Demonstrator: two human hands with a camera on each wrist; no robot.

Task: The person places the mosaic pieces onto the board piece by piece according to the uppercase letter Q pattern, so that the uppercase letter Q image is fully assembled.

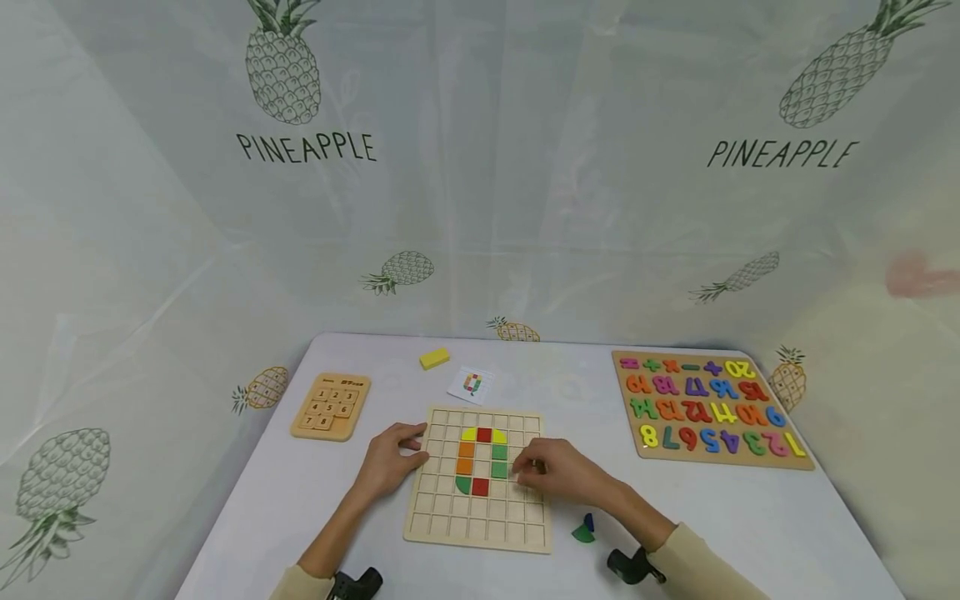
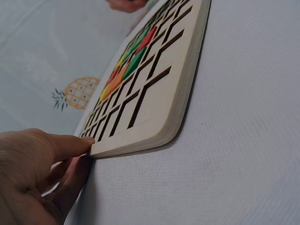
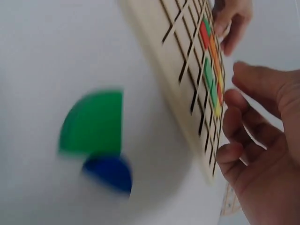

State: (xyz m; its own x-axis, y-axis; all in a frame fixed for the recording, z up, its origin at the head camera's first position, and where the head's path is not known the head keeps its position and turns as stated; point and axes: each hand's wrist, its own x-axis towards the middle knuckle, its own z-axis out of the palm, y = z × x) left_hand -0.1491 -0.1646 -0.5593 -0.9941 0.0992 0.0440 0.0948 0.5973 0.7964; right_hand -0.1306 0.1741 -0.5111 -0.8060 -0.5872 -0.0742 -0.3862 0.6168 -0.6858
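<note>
A wooden grid board (image 1: 438, 529) lies flat on the table, with yellow, red, orange and green pieces set in a ring in its cells. My left hand (image 1: 390, 461) grips the board's left edge, the thumb resting on top in the left wrist view. Over the right side of the board is my right hand (image 1: 562, 471), its fingers loosely bent. In the right wrist view a gap shows between thumb and forefinger, and no piece is visible there. A green quarter-round piece (image 3: 96, 123) and a blue curved piece (image 3: 112, 173) lie touching on the table near the board.
A small card (image 1: 472, 385) with a coloured ring pattern lies behind the board, beside a yellow block (image 1: 434, 358). At the left is a wooden number-tile puzzle (image 1: 330, 407). A colourful number board (image 1: 712, 408) lies at the right. A pineapple-print curtain (image 1: 525, 208) surrounds the table.
</note>
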